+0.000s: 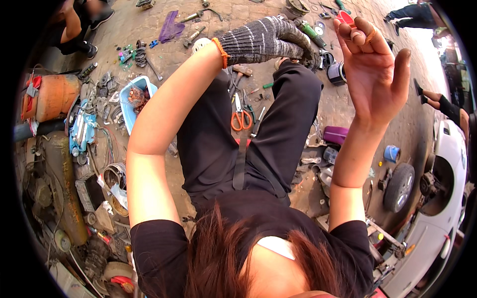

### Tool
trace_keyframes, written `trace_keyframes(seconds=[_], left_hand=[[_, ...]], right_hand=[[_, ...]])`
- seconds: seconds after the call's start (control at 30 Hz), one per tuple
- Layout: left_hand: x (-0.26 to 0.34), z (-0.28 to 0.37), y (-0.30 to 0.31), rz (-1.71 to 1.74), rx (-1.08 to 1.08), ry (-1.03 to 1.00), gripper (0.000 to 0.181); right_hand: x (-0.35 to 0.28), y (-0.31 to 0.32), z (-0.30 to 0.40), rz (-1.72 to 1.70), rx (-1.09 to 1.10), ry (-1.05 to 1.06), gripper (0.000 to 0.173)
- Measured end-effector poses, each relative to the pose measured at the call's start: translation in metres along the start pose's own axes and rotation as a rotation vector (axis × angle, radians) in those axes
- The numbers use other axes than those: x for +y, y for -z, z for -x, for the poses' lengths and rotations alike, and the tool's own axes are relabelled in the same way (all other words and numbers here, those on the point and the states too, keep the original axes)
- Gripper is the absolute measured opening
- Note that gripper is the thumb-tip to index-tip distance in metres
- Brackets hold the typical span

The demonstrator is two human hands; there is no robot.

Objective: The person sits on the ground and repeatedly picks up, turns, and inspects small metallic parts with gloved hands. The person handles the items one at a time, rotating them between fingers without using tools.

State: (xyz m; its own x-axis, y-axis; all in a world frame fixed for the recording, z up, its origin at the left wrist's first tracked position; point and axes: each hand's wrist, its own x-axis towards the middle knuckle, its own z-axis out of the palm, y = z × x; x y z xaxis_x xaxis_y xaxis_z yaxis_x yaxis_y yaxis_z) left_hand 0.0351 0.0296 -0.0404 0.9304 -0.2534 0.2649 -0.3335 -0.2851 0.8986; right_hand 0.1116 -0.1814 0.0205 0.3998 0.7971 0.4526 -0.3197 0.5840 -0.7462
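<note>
My left hand (274, 40) wears a grey striped knit glove with an orange cuff. It reaches across above my knees, fingers curled down at a dark object that I cannot make out; whether it grips it is unclear. My right hand (372, 63) is bare, palm up, its thumb apart and its fingers bent, with a small red item (346, 18) at the fingertips and something orange around a finger. Beyond the gloved hand lies a green angle grinder (311, 31). Orange-handled scissors (241, 118), a hammer (242, 70) and a screwdriver (258, 121) lie on the ground between my legs.
A light blue basin (128, 111) holding copper-coloured parts stands left, near an orange gas cylinder (59, 97). An open can (336, 73), a purple container (335, 135), a car wheel (399, 188) and a white car (421, 238) are right. People are at both upper sides.
</note>
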Motion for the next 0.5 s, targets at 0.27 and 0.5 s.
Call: trace_keyframes(seconds=[0.27, 0.5], left_hand=[[0.005, 0.001, 0.003, -0.046, -0.040, -0.043, 0.022], [0.000, 0.005, 0.004, 0.158, 0.039, -0.071, 0.022]], right_hand=[[-0.011, -0.012, -0.008, -0.038, -0.043, 0.063, 0.078], [0.008, -0.021, -0.009, 0.209, 0.124, 0.202, 0.076]])
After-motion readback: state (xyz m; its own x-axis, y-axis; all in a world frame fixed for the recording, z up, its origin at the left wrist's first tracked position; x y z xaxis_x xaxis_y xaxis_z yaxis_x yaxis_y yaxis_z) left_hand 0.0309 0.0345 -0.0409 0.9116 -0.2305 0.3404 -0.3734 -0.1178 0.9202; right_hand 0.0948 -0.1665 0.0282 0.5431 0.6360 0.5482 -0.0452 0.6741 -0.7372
